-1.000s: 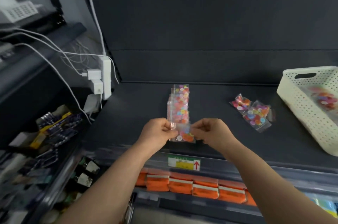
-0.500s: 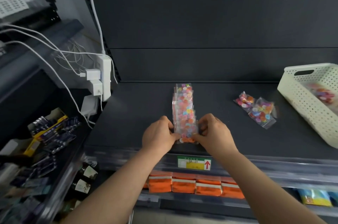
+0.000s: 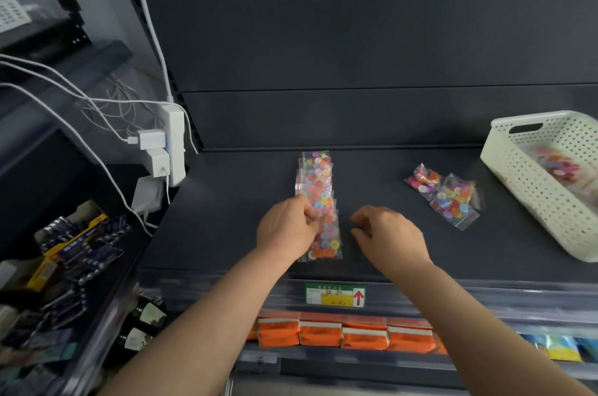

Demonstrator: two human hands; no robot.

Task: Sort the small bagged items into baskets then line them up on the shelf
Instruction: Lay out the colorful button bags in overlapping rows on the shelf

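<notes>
At far left, a white power strip (image 3: 174, 143) with chargers plugged into it hangs on the shelving upright, above open boxes of dark batteries (image 3: 81, 243); neither belongs to the task. On the dark grey shelf board (image 3: 226, 217), the left hand (image 3: 288, 227) pinches the left edge of the overlapping row of clear plastic bags of coloured buttons (image 3: 318, 201), with finger and thumb closed on a bag about midway along. The row runs from near the front lip back toward the rear panel; whether the bags lie flat or lean cannot be told. Below it, on the lip, sits a green and yellow price label (image 3: 335, 294). Just beside the row and clear of it, the right hand (image 3: 385, 233) hovers with fingers loosely bent, holding nothing. Farther right lie two loose clear bags of buttons (image 3: 443, 195), touching each other and well apart from the row. At the right edge sits a cream perforated plastic basket (image 3: 517, 175), set askew, with more button bags blurred inside. The step in hand appears to be the lining-up, with the row being squared. The next move probably calls for the free hand to fetch the loose bags with a light pinch on slippery film, while the other hand steadies the row against sliding.
</notes>
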